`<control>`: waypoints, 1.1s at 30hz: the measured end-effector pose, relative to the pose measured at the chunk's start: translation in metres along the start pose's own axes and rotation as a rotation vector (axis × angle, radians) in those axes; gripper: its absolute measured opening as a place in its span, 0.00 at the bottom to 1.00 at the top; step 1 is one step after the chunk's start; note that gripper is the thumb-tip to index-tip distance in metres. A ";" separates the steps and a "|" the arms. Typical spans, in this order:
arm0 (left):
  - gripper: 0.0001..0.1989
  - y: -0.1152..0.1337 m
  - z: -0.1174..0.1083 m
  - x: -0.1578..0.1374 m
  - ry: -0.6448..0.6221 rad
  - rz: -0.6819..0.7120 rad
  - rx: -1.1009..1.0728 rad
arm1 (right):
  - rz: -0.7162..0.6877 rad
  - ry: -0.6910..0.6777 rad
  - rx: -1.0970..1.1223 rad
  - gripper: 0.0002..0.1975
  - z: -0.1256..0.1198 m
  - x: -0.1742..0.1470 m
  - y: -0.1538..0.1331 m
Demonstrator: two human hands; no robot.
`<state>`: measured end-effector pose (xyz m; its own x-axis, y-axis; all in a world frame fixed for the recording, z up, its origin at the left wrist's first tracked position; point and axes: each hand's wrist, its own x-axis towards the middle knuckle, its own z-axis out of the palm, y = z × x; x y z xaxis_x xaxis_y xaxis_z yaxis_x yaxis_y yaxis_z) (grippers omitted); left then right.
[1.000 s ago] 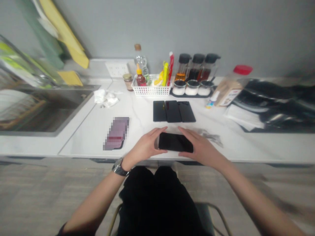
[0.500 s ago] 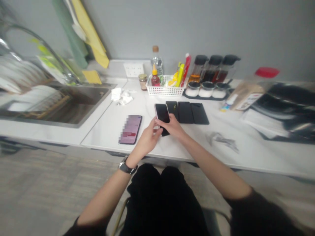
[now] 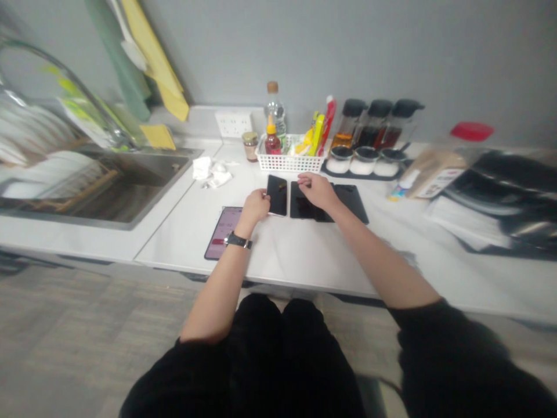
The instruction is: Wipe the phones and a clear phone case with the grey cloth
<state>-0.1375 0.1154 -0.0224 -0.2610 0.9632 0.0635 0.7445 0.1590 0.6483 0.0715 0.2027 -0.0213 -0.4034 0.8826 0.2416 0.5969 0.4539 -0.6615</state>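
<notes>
My left hand (image 3: 256, 205) is closed at the left edge of a dark smartphone (image 3: 278, 197) lying face up on the white counter (image 3: 304, 249). Over the dark phones to its right hovers my right hand (image 3: 319, 190), fingers loosely bent and nothing visible in them. Beneath that hand lies a black phone (image 3: 300, 207), partly covered. Another black phone (image 3: 354, 203) sits at the row's right end. A larger phone with a lit pinkish screen (image 3: 229, 219) lies left of my left wrist, which partly hides it.
Behind the phones stand a white basket (image 3: 290, 164) of condiments, a small jar (image 3: 250, 146) and a rack (image 3: 365, 172) of seasoning jars and bottles. A sink (image 3: 148, 197) with dishes is at left. Crumpled tissue (image 3: 212, 171) lies near it. At right is a red-lidded container (image 3: 439, 168).
The phone that both hands held is now down on the counter, left of the row. My left hand moved up and left; my right hand moved up and right, off it.
</notes>
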 end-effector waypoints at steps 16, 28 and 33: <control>0.23 0.031 0.021 -0.039 0.045 -0.004 0.467 | -0.021 -0.069 -0.560 0.26 0.027 0.030 0.006; 0.22 0.028 0.021 -0.038 0.189 0.089 0.456 | 0.012 -0.043 -0.562 0.35 0.000 0.039 0.010; 0.23 0.039 0.024 -0.029 0.280 0.383 0.101 | -0.010 0.116 -0.502 0.35 -0.025 0.032 -0.002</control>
<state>-0.0862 0.0986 -0.0168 -0.1017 0.8637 0.4936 0.8716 -0.1619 0.4628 0.0744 0.2334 0.0059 -0.3484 0.8728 0.3419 0.8641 0.4404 -0.2437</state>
